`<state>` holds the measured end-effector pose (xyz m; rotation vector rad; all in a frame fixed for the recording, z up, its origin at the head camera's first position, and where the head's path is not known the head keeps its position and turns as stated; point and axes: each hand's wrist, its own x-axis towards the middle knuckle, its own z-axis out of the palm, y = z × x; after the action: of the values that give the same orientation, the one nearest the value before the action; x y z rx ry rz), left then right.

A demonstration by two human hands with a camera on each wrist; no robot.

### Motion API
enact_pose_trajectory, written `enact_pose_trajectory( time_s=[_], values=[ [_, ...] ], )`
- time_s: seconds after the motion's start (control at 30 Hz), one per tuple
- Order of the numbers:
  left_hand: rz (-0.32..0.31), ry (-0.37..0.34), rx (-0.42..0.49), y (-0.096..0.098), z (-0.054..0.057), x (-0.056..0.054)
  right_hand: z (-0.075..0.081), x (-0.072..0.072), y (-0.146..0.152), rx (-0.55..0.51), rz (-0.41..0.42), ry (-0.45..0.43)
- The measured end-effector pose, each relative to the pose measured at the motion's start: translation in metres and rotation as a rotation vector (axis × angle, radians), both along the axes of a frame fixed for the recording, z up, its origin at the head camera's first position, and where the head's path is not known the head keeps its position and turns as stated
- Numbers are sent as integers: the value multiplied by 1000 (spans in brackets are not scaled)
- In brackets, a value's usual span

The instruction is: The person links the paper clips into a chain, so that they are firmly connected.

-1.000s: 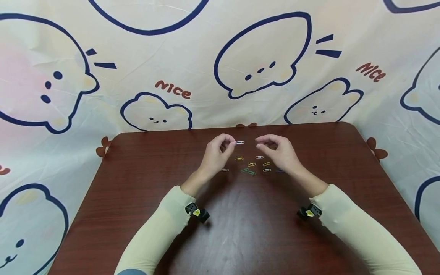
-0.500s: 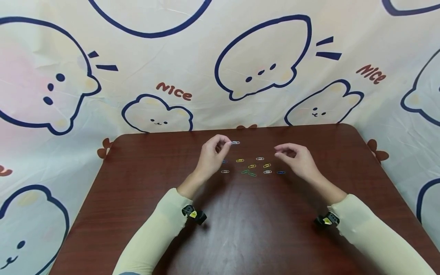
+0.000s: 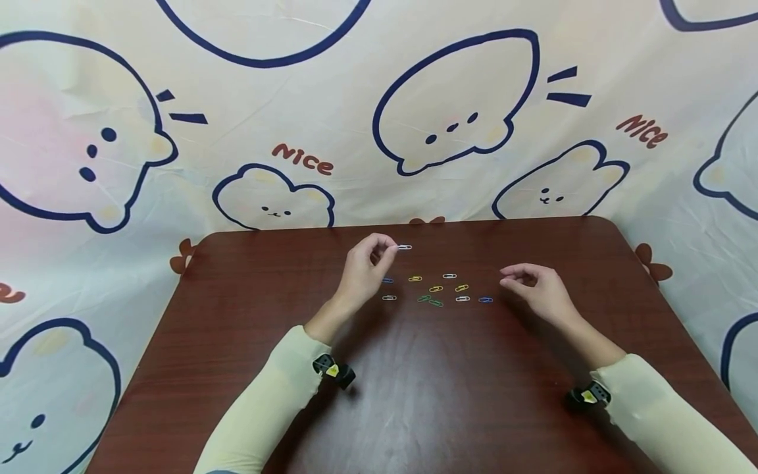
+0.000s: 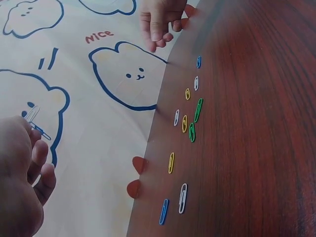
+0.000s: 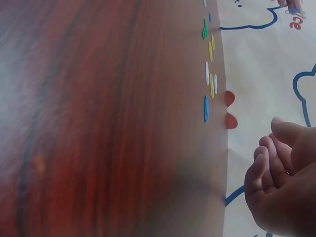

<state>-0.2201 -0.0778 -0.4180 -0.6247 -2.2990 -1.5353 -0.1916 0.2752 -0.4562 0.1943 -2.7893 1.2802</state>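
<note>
My left hand (image 3: 362, 268) pinches paper clips between thumb and fingertips above the far part of the table. In the left wrist view, a white clip (image 4: 33, 114) and a blue clip (image 4: 41, 132) stick out from those fingers, seemingly linked. To the right, my right hand (image 3: 543, 291) hovers over the table with relaxed, bent fingers and nothing visible between them. Between the hands lie loose paper clips: a blue one (image 3: 485, 300) nearest the right hand, a white one (image 3: 389, 298) near the left, plus yellow (image 3: 435, 289), green (image 3: 436, 303) and other white ones.
The brown wooden table (image 3: 426, 395) reaches back to a pale cloth backdrop (image 3: 349, 99) with cartoon drawings. Each wrist wears a small black camera, such as the left one (image 3: 334, 370). The sleeves are light-coloured.
My right hand has moved right and nearer to me, away from the left hand, uncovering the blue clip. The left hand has shifted slightly left, still pinching the clips.
</note>
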Motion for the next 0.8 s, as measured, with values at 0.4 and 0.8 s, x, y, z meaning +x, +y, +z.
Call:
enact_pose_trajectory(
  time_s=[0.4, 0.8],
  values=[
    [0, 2, 16, -1, 0, 0, -9, 5, 13, 18, 29, -77],
    [-3, -8, 18, 0, 0, 0, -23, 0, 9, 46, 103, -158]
  ],
)
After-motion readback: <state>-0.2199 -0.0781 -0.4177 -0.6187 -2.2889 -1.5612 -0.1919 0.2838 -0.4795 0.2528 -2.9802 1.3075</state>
